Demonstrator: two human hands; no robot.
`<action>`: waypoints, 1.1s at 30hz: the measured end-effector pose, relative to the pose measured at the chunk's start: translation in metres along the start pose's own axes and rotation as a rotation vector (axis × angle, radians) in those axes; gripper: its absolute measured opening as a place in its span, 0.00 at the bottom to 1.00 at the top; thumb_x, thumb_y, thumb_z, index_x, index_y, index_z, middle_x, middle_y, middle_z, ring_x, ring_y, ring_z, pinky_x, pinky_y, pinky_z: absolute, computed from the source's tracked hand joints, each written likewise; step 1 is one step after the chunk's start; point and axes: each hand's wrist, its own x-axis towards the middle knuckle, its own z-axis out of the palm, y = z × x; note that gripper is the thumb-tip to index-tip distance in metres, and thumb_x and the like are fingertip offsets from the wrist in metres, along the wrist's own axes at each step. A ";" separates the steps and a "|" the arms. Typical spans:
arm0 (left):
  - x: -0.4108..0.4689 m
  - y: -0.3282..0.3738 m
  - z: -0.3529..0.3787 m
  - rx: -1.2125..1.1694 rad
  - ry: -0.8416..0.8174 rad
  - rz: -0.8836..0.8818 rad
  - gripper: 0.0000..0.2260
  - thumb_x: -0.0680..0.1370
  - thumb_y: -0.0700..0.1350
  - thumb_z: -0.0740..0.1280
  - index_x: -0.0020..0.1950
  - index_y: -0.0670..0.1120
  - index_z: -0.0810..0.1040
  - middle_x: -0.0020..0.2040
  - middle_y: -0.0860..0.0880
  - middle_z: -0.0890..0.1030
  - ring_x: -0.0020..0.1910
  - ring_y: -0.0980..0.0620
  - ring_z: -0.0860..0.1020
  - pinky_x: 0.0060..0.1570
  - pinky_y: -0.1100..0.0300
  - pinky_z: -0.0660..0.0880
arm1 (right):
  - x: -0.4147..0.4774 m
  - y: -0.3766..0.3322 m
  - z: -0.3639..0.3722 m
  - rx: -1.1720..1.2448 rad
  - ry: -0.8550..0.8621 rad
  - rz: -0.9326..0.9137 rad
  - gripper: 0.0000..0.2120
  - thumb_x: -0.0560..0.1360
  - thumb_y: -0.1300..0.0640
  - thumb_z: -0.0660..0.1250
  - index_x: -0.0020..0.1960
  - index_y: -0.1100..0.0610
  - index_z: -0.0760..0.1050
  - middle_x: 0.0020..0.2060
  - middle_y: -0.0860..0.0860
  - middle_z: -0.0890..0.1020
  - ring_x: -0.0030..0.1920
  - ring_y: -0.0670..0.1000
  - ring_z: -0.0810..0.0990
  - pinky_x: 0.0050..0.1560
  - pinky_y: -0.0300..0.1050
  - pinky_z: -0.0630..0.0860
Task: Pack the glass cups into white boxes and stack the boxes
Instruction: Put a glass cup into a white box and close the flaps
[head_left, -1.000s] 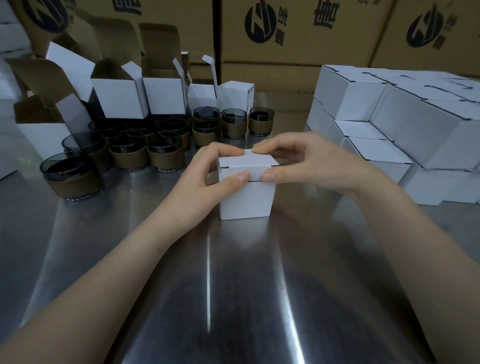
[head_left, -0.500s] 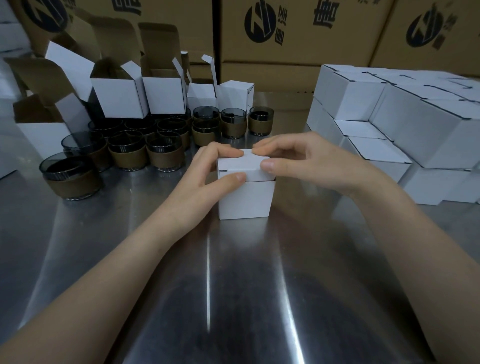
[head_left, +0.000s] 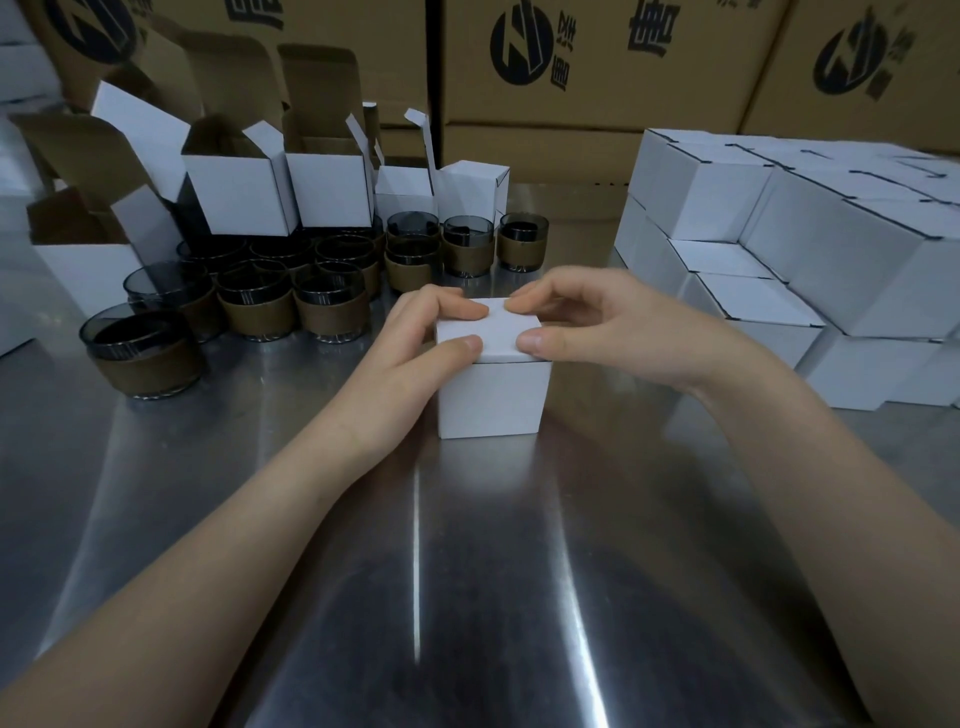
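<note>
Here, the white box (head_left: 493, 395) stands upright on the steel table (head_left: 415, 571), directly in front of the person and between the two hands. The left hand (head_left: 415, 353) pinches its left top edge, fingers curled over the lid and thumb at the front edge. The right hand (head_left: 597, 327) pinches the right top edge in the same way. The lid lies flat and appears tucked shut. The box is near-cubic, with no marked long axis. The stack of closed white boxes (head_left: 727, 208) lies to the right and slightly beyond, so the right hand is the nearer one for the carry. The likely next move is a lift rightward onto that stack. Nothing visible stands between box and stack. To the left and beyond, well apart from that path, stand glass cups (head_left: 332, 306) with brown sleeves and open white boxes (head_left: 239, 192). Brown cartons (head_left: 571, 62) close the background.
</note>
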 end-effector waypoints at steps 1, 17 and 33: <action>0.000 0.000 0.000 -0.004 -0.002 -0.001 0.10 0.73 0.50 0.64 0.53 0.55 0.76 0.64 0.58 0.70 0.65 0.58 0.71 0.69 0.49 0.68 | 0.000 0.000 0.000 0.003 -0.006 0.000 0.11 0.72 0.57 0.73 0.54 0.53 0.78 0.55 0.46 0.82 0.57 0.40 0.80 0.60 0.36 0.75; 0.001 0.006 0.001 -0.066 -0.028 -0.077 0.15 0.69 0.49 0.65 0.56 0.57 0.78 0.65 0.51 0.69 0.64 0.53 0.72 0.65 0.54 0.70 | -0.001 -0.010 0.005 -0.054 -0.037 -0.002 0.13 0.75 0.58 0.71 0.57 0.49 0.77 0.55 0.45 0.80 0.58 0.42 0.79 0.63 0.40 0.74; -0.001 -0.003 -0.002 0.182 -0.060 -0.027 0.31 0.71 0.44 0.78 0.69 0.59 0.67 0.68 0.51 0.67 0.66 0.58 0.69 0.62 0.65 0.71 | -0.003 -0.014 0.004 -0.377 0.212 -0.078 0.05 0.71 0.56 0.75 0.45 0.50 0.80 0.48 0.47 0.75 0.43 0.46 0.76 0.45 0.34 0.70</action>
